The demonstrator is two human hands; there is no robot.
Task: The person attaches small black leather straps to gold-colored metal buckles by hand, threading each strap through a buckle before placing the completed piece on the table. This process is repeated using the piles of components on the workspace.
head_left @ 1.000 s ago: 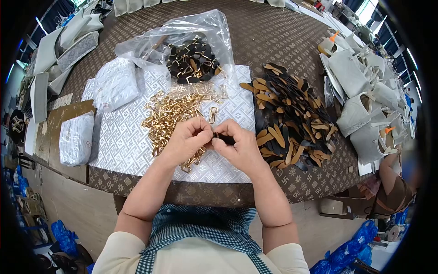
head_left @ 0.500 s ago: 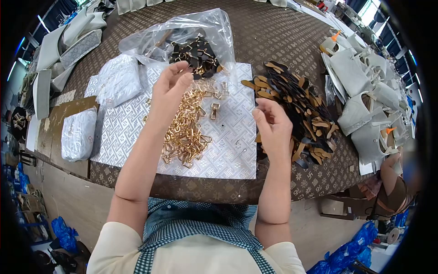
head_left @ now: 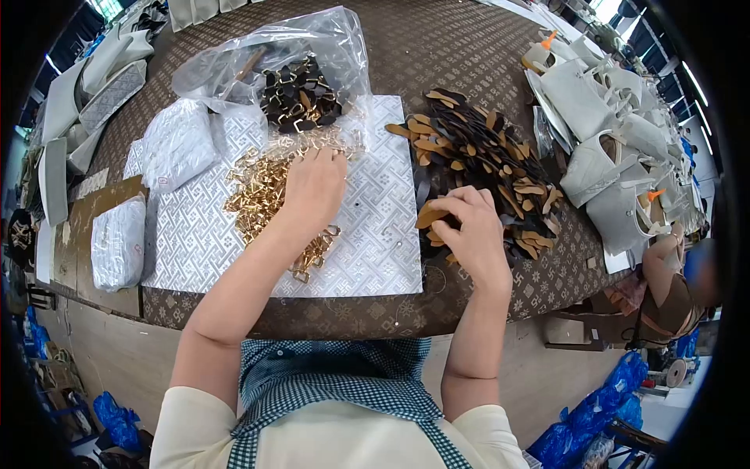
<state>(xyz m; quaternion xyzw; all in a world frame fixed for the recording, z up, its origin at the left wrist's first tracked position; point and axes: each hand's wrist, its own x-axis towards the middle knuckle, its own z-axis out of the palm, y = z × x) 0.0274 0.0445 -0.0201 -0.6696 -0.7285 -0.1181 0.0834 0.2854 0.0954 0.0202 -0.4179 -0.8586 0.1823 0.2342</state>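
My left hand [head_left: 316, 184] is over the right side of a heap of gold metal clasps [head_left: 262, 191], its fingers curled down and close together. Whatever lies under those fingertips is hidden. My right hand [head_left: 473, 234] pinches a leather tab [head_left: 430, 214], tan side showing, between thumb and fingers. It is at the near left edge of a pile of black and tan leather tabs [head_left: 500, 168]. The clasps lie on a white patterned sheet [head_left: 375, 258].
Behind the clasps, a clear plastic bag [head_left: 344, 39] lies by black tabs fitted with gold hardware [head_left: 301, 98]. Wrapped white packets [head_left: 119, 246] are at left. Pale bags [head_left: 617, 168] crowd the right side, where another person's arm [head_left: 664, 270] shows.
My left hand has come down onto the clasps, covering the spot where a single clasp lay apart. My right hand has lowered to the pile and taken a leather tab. The view has shifted slightly.
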